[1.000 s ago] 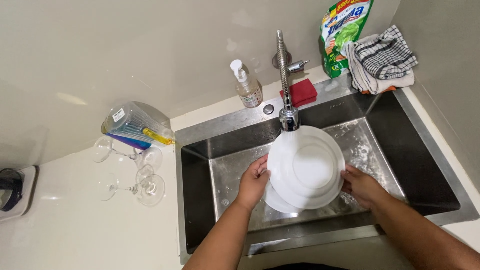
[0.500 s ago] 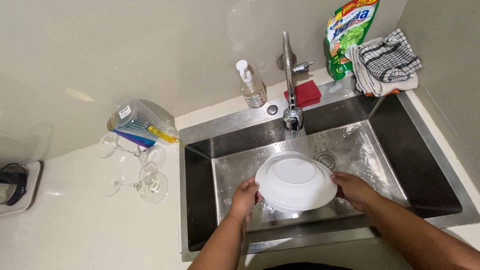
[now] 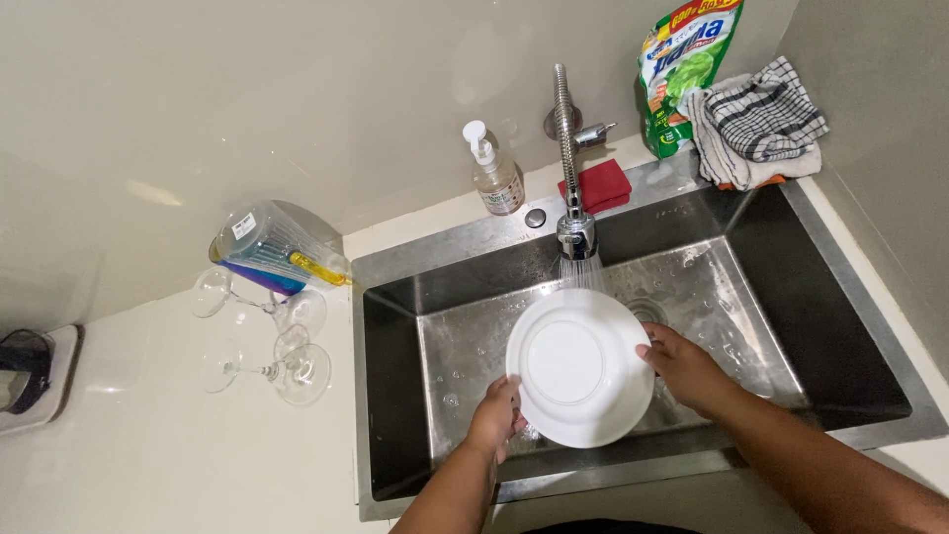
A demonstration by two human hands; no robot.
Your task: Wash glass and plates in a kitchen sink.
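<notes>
**White plate held under the running faucet**

A white plate [image 3: 579, 366] is held over the steel sink [image 3: 781, 257], its underside facing up, just below the spray of the faucet [image 3: 575, 235]. The left hand [image 3: 499, 420] grips its near-left rim; the right hand [image 3: 682, 368] holds its right edge. Behind the sink stand a soap pump bottle [image 3: 491, 170], a red sponge [image 3: 599, 185], a green refill pouch [image 3: 682, 69] and a checked cloth [image 3: 761, 124]. On the desk to the left lie two wine glasses [image 3: 267, 336] and a clear pitcher [image 3: 272, 247].
</notes>
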